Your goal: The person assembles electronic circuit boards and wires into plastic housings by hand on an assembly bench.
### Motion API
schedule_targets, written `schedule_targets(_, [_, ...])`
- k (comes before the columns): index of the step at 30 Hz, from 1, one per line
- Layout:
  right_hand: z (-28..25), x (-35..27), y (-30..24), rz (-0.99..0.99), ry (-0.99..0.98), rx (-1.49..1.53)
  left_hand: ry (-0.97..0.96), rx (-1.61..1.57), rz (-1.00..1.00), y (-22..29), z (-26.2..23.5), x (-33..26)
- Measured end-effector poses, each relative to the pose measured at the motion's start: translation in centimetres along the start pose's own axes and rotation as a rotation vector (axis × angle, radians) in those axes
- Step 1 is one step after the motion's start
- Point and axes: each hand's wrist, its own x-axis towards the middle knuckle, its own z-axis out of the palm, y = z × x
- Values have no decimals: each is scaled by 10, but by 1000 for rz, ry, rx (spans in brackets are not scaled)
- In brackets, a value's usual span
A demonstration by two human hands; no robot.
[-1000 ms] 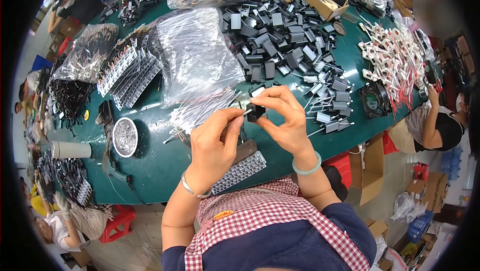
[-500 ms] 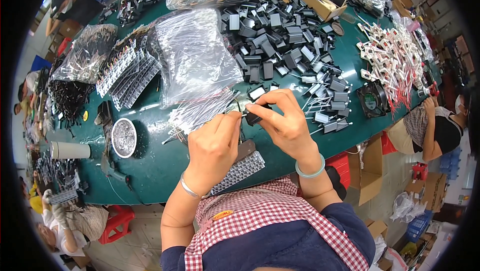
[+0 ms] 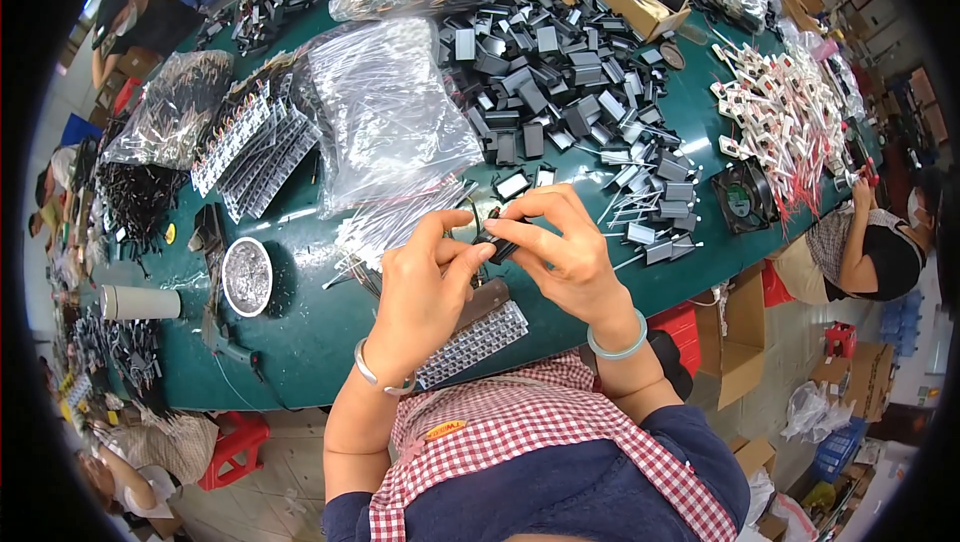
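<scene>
Right hand (image 3: 565,247) is curling over, pinching a small casing (image 3: 511,234) above the green table (image 3: 320,347), left hand (image 3: 425,267) bending in to meet it. Can't really tell what the left one's gripping. Casing's looking black and boxy, partly hiding behind fingers.

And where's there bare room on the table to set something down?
There's a broad bare patch of green table between the white bowl and the left hand, and a narrow one between the black cases and white parts. Beyond the left hand, wires and a bag crowd it.
</scene>
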Motion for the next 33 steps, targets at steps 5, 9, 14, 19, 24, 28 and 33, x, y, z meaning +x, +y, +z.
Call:
schedule_targets(5, [-6,0,1,83,-91,181,-237,-353,-340,-9,-8,8])
schedule_targets(9, [10,-7,12,106,-27,280,-274,-419,-410,-19,-6,7])
schedule_targets(14, [11,-14,16,54,62,215,-275,-364,-400,-26,1,14])
schedule_targets(19, [-32,-26,26,231,258,14,-325,-39,-232,-52,2,23])
schedule_targets(24, [-101,-45,40,339,525,-340,-321,-99,-161,-56,17,30])
schedule_targets(28, [-123,-53,67,204,574,-795,-145,625,128,-73,17,36])
schedule_targets(33, [-98,-84,122,259,252,-959,-147,892,226,-109,25,44])
